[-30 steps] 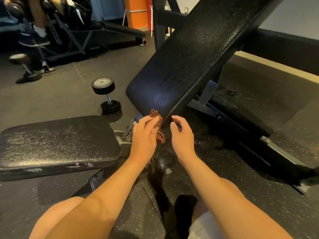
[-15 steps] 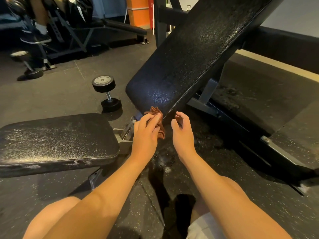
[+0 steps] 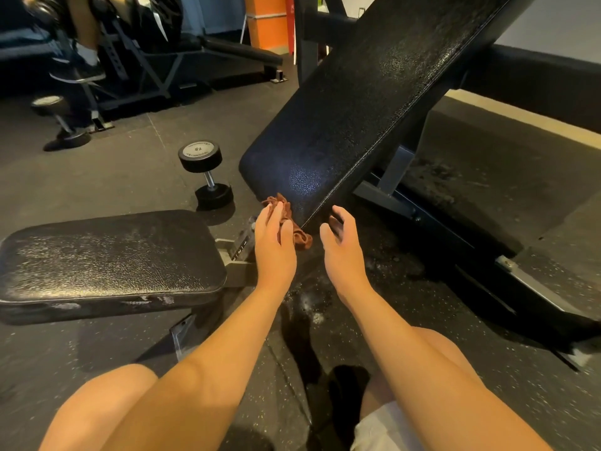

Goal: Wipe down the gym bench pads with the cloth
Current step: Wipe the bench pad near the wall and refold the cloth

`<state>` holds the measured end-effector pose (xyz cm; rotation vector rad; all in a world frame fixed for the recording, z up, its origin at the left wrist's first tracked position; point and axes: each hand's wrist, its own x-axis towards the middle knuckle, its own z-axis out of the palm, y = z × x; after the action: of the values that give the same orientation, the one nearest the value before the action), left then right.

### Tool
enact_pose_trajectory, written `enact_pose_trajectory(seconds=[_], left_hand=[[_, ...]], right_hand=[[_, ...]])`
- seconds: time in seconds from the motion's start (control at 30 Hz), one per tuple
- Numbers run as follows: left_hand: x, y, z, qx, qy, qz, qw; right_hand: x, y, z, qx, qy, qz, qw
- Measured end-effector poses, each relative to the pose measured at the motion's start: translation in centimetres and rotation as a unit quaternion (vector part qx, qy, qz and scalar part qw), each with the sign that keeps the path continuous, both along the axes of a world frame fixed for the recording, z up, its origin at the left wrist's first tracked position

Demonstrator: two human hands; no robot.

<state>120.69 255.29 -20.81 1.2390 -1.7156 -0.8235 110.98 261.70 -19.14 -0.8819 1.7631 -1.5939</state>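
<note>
The brown cloth point(image 3: 300, 236) is bunched against the lower end of the tilted back pad point(image 3: 357, 109), under the left hand point(image 3: 274, 242), whose straight fingers press it to the pad's edge. Just right of that, the right hand point(image 3: 338, 245) hangs beside the pad's lower corner with fingers loosely curled. A brown scrap behind them is perhaps the cloth's far end, and I cannot tell whether they hold it. Left of the left hand lies the flat seat pad point(image 3: 107, 255). Beyond it a dumbbell point(image 3: 206, 172) stands on the floor point(image 3: 113, 177).
</note>
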Motion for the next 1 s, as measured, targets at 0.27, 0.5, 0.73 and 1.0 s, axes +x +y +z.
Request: enact_pose_trajectory(seconds=[0.27, 0.5, 0.73, 1.0], left_hand=[[-1.2, 2.2, 0.7, -0.126, -0.087, -0.097, 0.983], [0.6, 3.2, -1.9, -0.093, -0.116, -0.05, 0.988], [2.1, 2.0, -1.1, -0.077, -0.112, -0.018, 0.991], [0.7, 0.3, -0.8, -0.048, -0.09, -0.025, 0.994]], right_hand=[[-0.9, 0.8, -0.1, -0.027, 0.005, 0.006, 1.0], [-0.9, 1.0, -0.1, -0.018, 0.033, 0.026, 0.999], [0.1, 0.2, -0.4, -0.039, 0.099, 0.025, 0.994], [0.3, 0.4, -0.7, -0.002, 0.196, 0.045, 0.98]])
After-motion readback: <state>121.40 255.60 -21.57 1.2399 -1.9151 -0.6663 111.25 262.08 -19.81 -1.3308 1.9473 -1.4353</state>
